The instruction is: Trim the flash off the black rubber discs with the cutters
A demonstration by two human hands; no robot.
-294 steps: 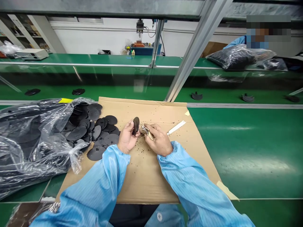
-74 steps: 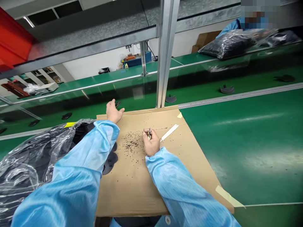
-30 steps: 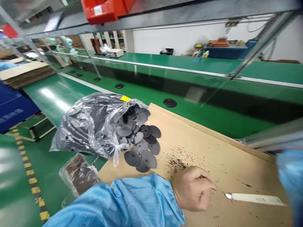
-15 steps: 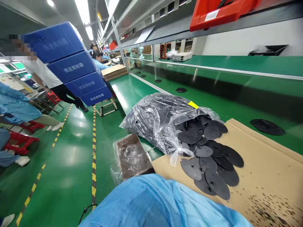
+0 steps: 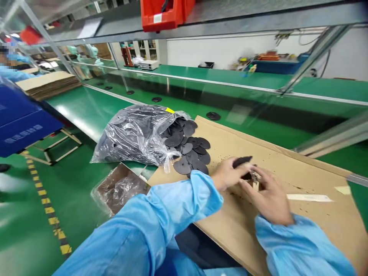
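I run my left arm (image 5: 178, 203) in from the lower left, bent, its blue sleeve bunched in folds and the cuff ending at the wrist (image 5: 217, 181). My left hand (image 5: 228, 174) points rightward, fingers (image 5: 244, 169) closed in a grip. My right arm (image 5: 307, 245), also in blue, comes up from the lower right, angled leftward. I have its hand, my right hand (image 5: 270, 195), back upward, fingers curled and thumb (image 5: 249, 188) below them. Both hands are close together in front of me, their fingertips slightly blurred

tool (image 5: 255, 184) mostly hidden in right hand (image 5: 273, 197), red bin (image 5: 174, 22) cut off
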